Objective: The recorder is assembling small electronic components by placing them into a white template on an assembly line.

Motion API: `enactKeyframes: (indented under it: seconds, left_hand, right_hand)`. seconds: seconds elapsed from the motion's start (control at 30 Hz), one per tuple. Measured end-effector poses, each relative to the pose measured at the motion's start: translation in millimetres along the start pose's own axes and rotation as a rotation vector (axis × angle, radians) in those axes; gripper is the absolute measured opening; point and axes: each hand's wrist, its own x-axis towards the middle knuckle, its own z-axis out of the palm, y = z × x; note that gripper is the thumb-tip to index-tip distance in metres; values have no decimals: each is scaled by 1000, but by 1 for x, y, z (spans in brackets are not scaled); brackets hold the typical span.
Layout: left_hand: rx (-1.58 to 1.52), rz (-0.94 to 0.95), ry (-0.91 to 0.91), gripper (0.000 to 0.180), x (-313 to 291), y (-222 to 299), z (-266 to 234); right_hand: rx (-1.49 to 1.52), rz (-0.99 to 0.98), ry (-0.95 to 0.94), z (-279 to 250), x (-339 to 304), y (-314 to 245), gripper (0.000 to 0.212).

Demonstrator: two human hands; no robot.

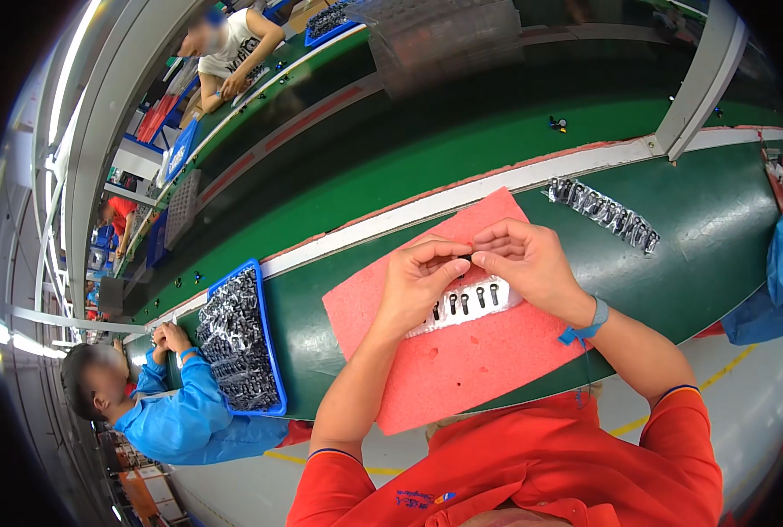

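Note:
My left hand [422,277] and my right hand [529,263] meet above a pink foam sheet [444,378]. Between their pinched fingertips is a small black part [467,257], mostly covered by the fingers, so its kind is unclear. Both thumbs and forefingers press on it. Just below, a clear plastic strip [503,303] lies on the foam, with several small black pieces [464,303] in a row; my left hand covers part of its far end. A blue band circles my right wrist.
Another strip of black parts [602,213] lies at the right of the green bench. A blue tray [279,386] heaped with packed black parts stands at left, beside a co-worker in blue [181,413]. Beyond a white rail [391,221] runs a green conveyor belt [462,149]. A metal post [703,79] rises at right.

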Motion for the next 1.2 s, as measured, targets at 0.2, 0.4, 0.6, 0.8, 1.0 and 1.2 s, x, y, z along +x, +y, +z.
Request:
enactKeyframes:
  seconds: [0.2,0.4,0.6,0.8,1.0,1.2]
  left_hand:
    - [-89,-45,42,25,-1,-1,4]
    - [-53,-54,17,31,-1,2,3]
    - [-39,-4,28,31,-3,0,3]
    - [-69,59,-10,36,-5,-2,3]
    - [-124,19,-43,35,-5,1,0]
    - [-116,-25,33,31,-5,-1,5]
  right_hand:
    - [99,19,-59,-1,-1,-4,12]
    - [120,-24,-58,-1,-3,-3,10]
    - [66,-56,-66,1,-6,-5,9]
    - [1,-158,-67,1,-9,-9,20]
    - [-12,-122,-77,0,-8,-7,24]
    - [155,-6,-159,-5,0,-1,11]
